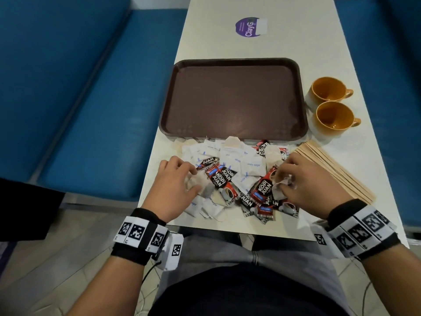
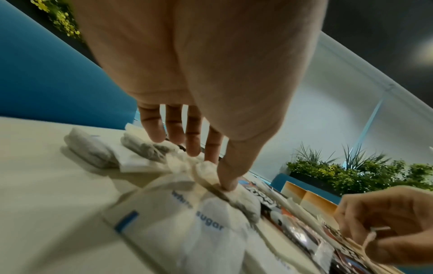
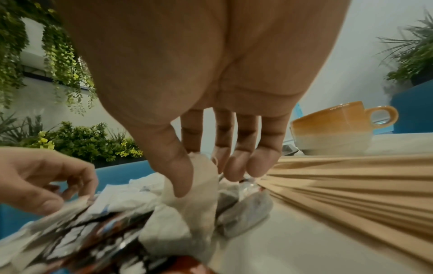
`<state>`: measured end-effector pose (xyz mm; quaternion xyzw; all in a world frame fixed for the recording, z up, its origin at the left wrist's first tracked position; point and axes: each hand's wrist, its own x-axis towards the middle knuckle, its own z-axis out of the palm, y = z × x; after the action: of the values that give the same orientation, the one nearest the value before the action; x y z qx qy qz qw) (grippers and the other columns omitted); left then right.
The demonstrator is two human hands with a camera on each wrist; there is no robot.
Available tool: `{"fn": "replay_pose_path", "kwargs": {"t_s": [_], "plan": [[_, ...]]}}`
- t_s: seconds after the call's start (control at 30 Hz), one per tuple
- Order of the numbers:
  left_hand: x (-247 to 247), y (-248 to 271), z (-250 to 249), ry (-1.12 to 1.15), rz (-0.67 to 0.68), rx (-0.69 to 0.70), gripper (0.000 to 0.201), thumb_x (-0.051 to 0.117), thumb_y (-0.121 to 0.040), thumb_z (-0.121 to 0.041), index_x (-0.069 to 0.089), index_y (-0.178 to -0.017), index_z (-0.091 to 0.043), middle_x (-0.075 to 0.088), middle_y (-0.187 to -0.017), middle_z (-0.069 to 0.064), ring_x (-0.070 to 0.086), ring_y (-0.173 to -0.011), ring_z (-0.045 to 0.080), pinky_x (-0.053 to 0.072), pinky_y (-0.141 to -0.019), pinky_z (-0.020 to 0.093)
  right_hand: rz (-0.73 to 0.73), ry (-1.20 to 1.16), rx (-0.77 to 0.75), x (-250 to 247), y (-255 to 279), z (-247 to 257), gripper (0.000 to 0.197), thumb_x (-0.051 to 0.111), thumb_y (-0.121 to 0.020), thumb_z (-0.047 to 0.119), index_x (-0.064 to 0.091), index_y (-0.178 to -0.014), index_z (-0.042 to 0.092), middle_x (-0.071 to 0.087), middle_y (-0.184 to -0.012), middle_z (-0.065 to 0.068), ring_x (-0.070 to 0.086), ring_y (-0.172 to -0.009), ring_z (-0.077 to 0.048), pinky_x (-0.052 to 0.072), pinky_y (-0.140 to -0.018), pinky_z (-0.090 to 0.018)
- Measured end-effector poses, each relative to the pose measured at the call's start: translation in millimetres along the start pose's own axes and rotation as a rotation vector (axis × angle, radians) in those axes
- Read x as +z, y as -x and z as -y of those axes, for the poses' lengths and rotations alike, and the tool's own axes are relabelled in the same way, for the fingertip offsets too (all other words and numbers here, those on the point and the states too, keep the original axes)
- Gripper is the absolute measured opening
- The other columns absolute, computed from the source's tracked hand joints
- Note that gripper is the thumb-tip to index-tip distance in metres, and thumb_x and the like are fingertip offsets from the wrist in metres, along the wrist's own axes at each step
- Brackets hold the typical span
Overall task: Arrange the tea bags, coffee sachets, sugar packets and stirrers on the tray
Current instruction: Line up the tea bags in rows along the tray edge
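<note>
From the head view, the brown tray (image 1: 234,96) lies bare on the table (image 1: 296,42), with the whole mixed pile just in front of its near rim: white sugar packets (image 1: 252,164), red-and-black coffee sachets (image 1: 222,179) and pale tea bags (image 1: 273,156) all jumbled, which we judge is why both hands are down in it, sorting by kind. The stirrers (image 1: 337,172) lie fanned to the right of the pile, beside two orange cups (image 1: 330,90). Our left hand (image 1: 175,185) curls its fingers and thumb round a tea bag (image 1: 201,185); our right hand (image 1: 312,179) pinches another tea bag (image 1: 281,188) at the pile's right side. Nothing is on the tray yet, so we judge the task barely begun.

From the left wrist, the left hand's thumb (image 2: 228,174) and fingers close on crumpled, thin white paper with dark leaf showing through; a "white sugar" packet (image 2: 187,218) lies just under it. More tea bags (image 2: 93,148) sit further off on the table.

From the right wrist, the right hand's thumb (image 3: 180,170) presses a soft, creased tea bag (image 3: 199,194) against the fingers, lifting it clear of the sachets (image 3: 93,241). The stirrers (image 3: 351,185) spread flat beside it, a cup (image 3: 339,128) behind.
</note>
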<state>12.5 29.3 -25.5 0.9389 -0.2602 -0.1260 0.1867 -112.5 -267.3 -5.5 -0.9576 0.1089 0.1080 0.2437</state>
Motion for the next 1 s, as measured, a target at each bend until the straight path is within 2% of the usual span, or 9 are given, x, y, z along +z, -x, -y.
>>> {"fn": "replay_pose_path", "kwargs": {"t_s": [0.17, 0.27, 0.33, 0.47, 0.6, 0.7, 0.8, 0.9, 1.0], "plan": [[3, -3, -3, 0.06, -0.015, 0.018, 0.018, 0.074, -0.089, -0.025, 0.057, -0.094, -0.027, 0.049, -0.104, -0.008, 0.041, -0.101, 0.016, 0.038, -0.087, 0.026, -0.049, -0.019, -0.058, -12, -2, 6, 0.011, 0.072, -0.089, 0.023, 0.068, -0.094, 0.031, 0.061, -0.093, 0.015, 0.054, -0.078, -0.001, 0.047, -0.07, -0.029], [-2, -5, -5, 0.101, -0.01, 0.032, 0.022, 0.071, -0.092, -0.017, 0.052, -0.085, -0.026, 0.054, -0.087, -0.01, 0.048, -0.084, 0.011, 0.037, -0.072, 0.023, -0.042, -0.032, -0.055, -19, -2, 11, 0.012, 0.071, -0.091, 0.023, 0.067, -0.095, 0.033, 0.066, -0.086, 0.016, 0.057, -0.078, -0.005, 0.052, -0.072, -0.035], [-8, -4, -5, 0.128, 0.012, 0.021, 0.021, 0.07, -0.093, -0.017, 0.053, -0.084, -0.026, 0.056, -0.081, -0.011, 0.052, -0.076, 0.007, 0.04, -0.067, 0.024, -0.042, -0.04, -0.057, -25, -2, 17, 0.009, 0.07, -0.092, 0.026, 0.067, -0.096, 0.034, 0.066, -0.084, 0.016, 0.058, -0.078, -0.004, 0.053, -0.07, -0.036], [-27, -4, -8, 0.152, 0.078, 0.093, 0.016, 0.07, -0.093, -0.016, 0.058, -0.088, -0.026, 0.06, -0.084, -0.013, 0.056, -0.078, 0.006, 0.047, -0.071, 0.026, -0.193, -0.103, -0.09, -35, 4, 25, 0.013, 0.068, -0.094, 0.02, 0.07, -0.099, 0.032, 0.063, -0.086, 0.02, 0.056, -0.079, 0.001, 0.04, -0.065, -0.019], [-46, -10, -17, 0.166, 0.085, 0.186, 0.017, 0.069, -0.094, -0.015, 0.063, -0.091, -0.031, 0.061, -0.091, -0.015, 0.059, -0.083, 0.006, 0.048, -0.073, 0.021, -0.264, -0.148, -0.13, -44, 3, 29, 0.009, 0.071, -0.093, 0.023, 0.075, -0.1, 0.028, 0.061, -0.092, 0.019, 0.057, -0.082, 0.0, 0.042, -0.067, -0.018], [-55, -17, -27, 0.194, 0.088, 0.229, 0.016, 0.068, -0.096, -0.018, 0.071, -0.093, -0.034, 0.063, -0.093, -0.015, 0.06, -0.087, 0.006, 0.046, -0.074, 0.015, -0.251, -0.155, -0.17, -50, -3, 32, 0.012, 0.072, -0.093, 0.021, 0.077, -0.101, 0.028, 0.063, -0.098, 0.016, 0.059, -0.086, -0.001, 0.05, -0.072, -0.021], [-57, -28, -39, 0.226, 0.054, 0.271, 0.018, 0.067, -0.096, -0.018, 0.076, -0.097, -0.034, 0.062, -0.093, -0.018, 0.059, -0.089, 0.002, 0.043, -0.075, 0.012, -0.19, -0.153, -0.212, -61, -10, 41, 0.016, 0.073, -0.092, 0.021, 0.078, -0.105, 0.029, 0.065, -0.096, 0.018, 0.061, -0.087, -0.001, 0.054, -0.075, -0.022], [-56, -38, -55, 0.299, 0.05, 0.306, 0.018, 0.069, -0.095, -0.019, 0.075, -0.107, -0.031, 0.064, -0.094, -0.015, 0.062, -0.089, 0.003, 0.052, -0.082, 0.023, -0.094, -0.239, -0.245, -66, -15, 58, 0.02, 0.077, -0.089, 0.025, 0.077, -0.107, 0.033, 0.072, -0.092, 0.019, 0.067, -0.089, 0.0, 0.058, -0.08, -0.023], [-58, -42, -71, 0.412, 0.035, 0.338, 0.026, 0.07, -0.091, -0.008, 0.073, -0.11, -0.025, 0.07, -0.091, -0.013, 0.067, -0.087, 0.005, 0.057, -0.084, 0.031, -0.017, -0.372, -0.255, -58, -21, 76, 0.03, 0.082, -0.085, 0.022, 0.073, -0.112, 0.031, 0.077, -0.086, 0.016, 0.072, -0.085, 0.001, 0.057, -0.081, -0.024]]}}
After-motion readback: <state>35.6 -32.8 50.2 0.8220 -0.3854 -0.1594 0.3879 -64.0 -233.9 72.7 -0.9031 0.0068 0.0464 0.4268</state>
